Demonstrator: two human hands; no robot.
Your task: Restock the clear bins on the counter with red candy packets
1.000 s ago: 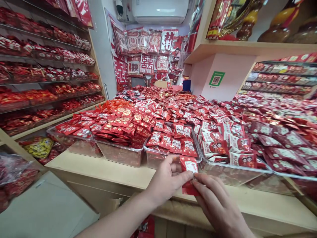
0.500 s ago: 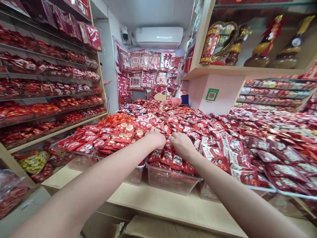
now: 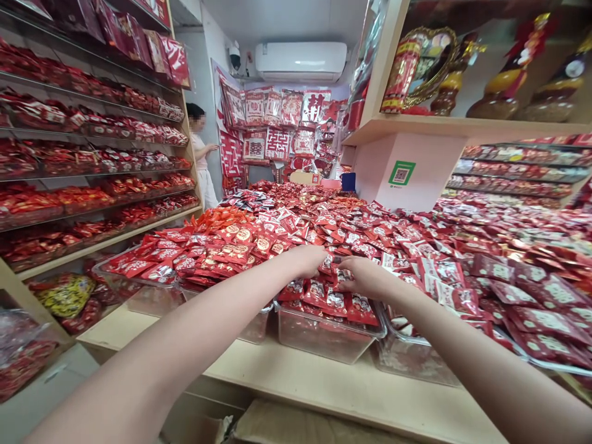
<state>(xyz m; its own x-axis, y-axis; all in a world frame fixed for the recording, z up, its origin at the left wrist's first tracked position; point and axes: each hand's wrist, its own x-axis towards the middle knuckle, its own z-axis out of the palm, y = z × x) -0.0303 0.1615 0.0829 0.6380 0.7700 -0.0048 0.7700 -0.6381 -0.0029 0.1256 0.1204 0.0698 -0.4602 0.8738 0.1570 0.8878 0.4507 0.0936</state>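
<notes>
Both my arms reach forward over a clear plastic bin (image 3: 324,336) heaped with small red snack packets (image 3: 333,302). My left hand (image 3: 308,259) rests knuckles-up on the pile, fingers curled round a red packet (image 3: 327,262). My right hand (image 3: 363,277) sits just to its right, fingers bent and pinching another packet (image 3: 343,275) from the heap. The two hands nearly touch above the bin's middle.
More clear bins (image 3: 152,290) of red packets cover the wooden counter (image 3: 324,388). Shelves (image 3: 92,185) of red goods run along the left wall, and a shelf unit (image 3: 462,126) stands at right. A person (image 3: 201,154) stands at the back left by the wall. A cardboard box (image 3: 296,425) lies below the counter.
A second ago both hands held a red packet near the counter's front edge; they have since reached forward onto the pile. A person has come into view at the back left.
</notes>
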